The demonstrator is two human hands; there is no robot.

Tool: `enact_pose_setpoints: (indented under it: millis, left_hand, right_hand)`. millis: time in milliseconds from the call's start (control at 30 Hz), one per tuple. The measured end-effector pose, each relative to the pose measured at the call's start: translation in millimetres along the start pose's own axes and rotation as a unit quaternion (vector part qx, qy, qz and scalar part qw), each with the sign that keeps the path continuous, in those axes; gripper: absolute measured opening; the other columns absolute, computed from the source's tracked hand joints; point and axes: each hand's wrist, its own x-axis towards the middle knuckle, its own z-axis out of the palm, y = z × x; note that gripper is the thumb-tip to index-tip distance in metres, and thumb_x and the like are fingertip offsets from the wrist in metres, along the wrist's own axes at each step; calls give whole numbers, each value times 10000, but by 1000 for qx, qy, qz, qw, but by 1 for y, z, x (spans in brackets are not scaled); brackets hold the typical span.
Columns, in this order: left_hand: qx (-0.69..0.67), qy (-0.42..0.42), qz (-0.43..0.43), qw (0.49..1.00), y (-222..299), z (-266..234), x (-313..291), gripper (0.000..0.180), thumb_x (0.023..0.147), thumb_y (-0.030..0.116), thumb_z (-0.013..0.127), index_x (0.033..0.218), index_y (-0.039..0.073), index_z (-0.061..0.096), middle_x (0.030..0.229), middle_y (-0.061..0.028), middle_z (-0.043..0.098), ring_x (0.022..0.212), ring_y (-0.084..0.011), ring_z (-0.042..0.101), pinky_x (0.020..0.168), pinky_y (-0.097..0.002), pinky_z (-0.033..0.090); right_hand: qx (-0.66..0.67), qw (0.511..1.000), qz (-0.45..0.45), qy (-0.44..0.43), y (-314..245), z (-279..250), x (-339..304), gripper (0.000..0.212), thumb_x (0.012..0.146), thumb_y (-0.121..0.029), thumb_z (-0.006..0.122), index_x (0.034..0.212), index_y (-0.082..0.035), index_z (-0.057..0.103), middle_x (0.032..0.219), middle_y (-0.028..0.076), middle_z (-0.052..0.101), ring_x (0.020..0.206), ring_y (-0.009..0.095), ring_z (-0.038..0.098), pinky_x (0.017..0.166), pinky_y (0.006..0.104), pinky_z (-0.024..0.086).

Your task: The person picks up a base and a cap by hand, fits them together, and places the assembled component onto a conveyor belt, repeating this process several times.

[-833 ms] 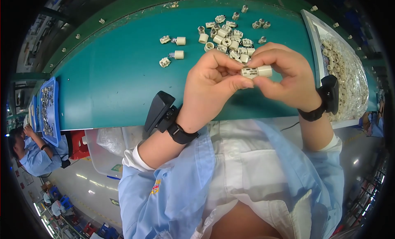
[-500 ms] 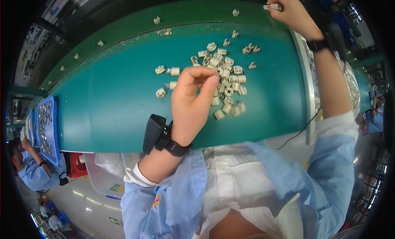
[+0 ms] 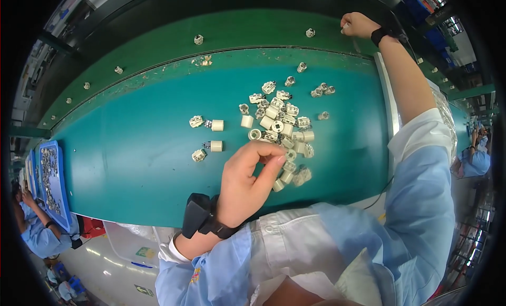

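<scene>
My left hand (image 3: 246,182) is over the near edge of a heap of cream plastic parts, thumb and forefinger pinched together. Its fingertips meet beside a round cream cap (image 3: 290,155); whether they grip anything is hard to make out. Far to the right, my right hand (image 3: 362,26) reaches over the dark green belt with its fingers closed. A bit of a small white plastic part (image 3: 346,26) shows between them. Left of the heap lie two cream cylinders, one of them a cylinder with a metal end (image 3: 216,146), each near a small cream socket piece (image 3: 198,155).
Spaced along the belt (image 3: 253,29) are several small parts, including one cream part (image 3: 198,39). A blue tray (image 3: 66,200) of parts stands at the left, near a seated co-worker (image 3: 45,229). A metal rail (image 3: 389,103) borders the green work surface (image 3: 132,169) on the right.
My right hand still reaches over the belt, but less of the white part shows in its fingers. The left hand has gone from mid-heap to the heap's near edge.
</scene>
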Motion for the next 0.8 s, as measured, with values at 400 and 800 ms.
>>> enact_pose_setpoints:
  millis: [400,800]
  left_hand:
    - [-8,20,14,1000,34,-5,-13,95,817,34,604,909,15,586,828,-74,621,708,-130,570,645,-245,460]
    - [-211,-30,-54,976,41,-1,-16,222,902,125,529,1089,15,485,996,-84,608,896,-131,584,773,-245,459]
  right_hand:
    - [12,991,-118,58,-95,-33,-34,552,756,-390,666,1168,-49,532,964,127,582,823,211,568,731,319,465]
    - [228,908,-342,77,-227,-60,-192,189,777,-188,669,883,-35,638,772,64,628,705,147,602,625,257,475]
